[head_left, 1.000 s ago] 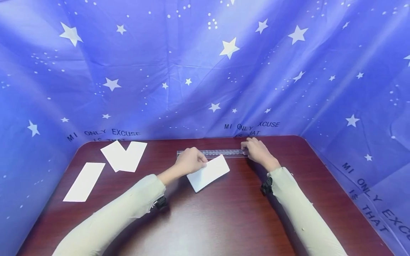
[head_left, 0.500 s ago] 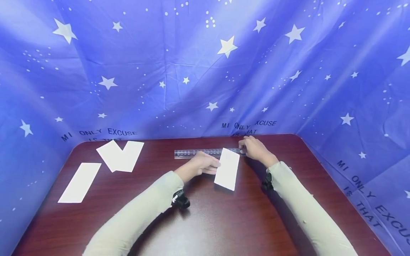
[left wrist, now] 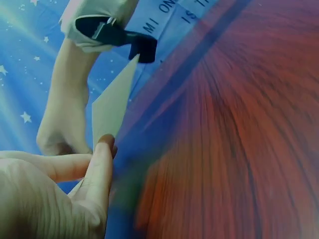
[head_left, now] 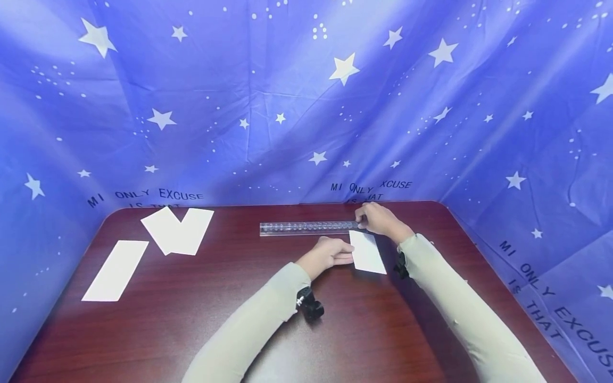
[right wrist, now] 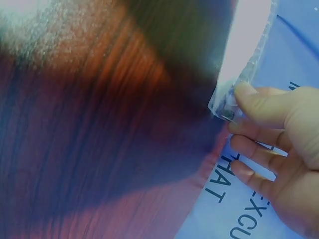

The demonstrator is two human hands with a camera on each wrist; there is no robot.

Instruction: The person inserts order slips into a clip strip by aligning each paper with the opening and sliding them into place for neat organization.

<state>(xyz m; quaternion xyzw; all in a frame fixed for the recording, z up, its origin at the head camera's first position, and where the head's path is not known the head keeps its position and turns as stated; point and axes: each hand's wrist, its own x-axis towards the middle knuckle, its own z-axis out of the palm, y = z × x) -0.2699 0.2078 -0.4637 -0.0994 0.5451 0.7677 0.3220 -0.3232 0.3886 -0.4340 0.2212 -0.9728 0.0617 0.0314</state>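
Observation:
My left hand [head_left: 330,252] pinches a white rectangular card [head_left: 367,252] by its left edge, thumb and fingers meeting there. In the left wrist view the card [left wrist: 115,104] stands tilted up from the fingertips. Beyond it, at the back of the table, lies a long clear plastic ruler [head_left: 306,227]. My right hand [head_left: 380,219] holds the ruler's right end. Up close in the right wrist view, thumb and forefinger grip the clear end of the ruler [right wrist: 227,107], while the other fingers are spread loosely below.
Two overlapping white cards [head_left: 179,231] lie at the back left of the dark red wooden table [head_left: 201,324]. A third white card [head_left: 116,270] lies nearer the left edge. A blue star-printed curtain [head_left: 287,106] hangs right behind the table.
My left hand has carried the card rightward, away from the ruler's left part, turning it on the way. My right hand keeps its hold on the ruler's end.

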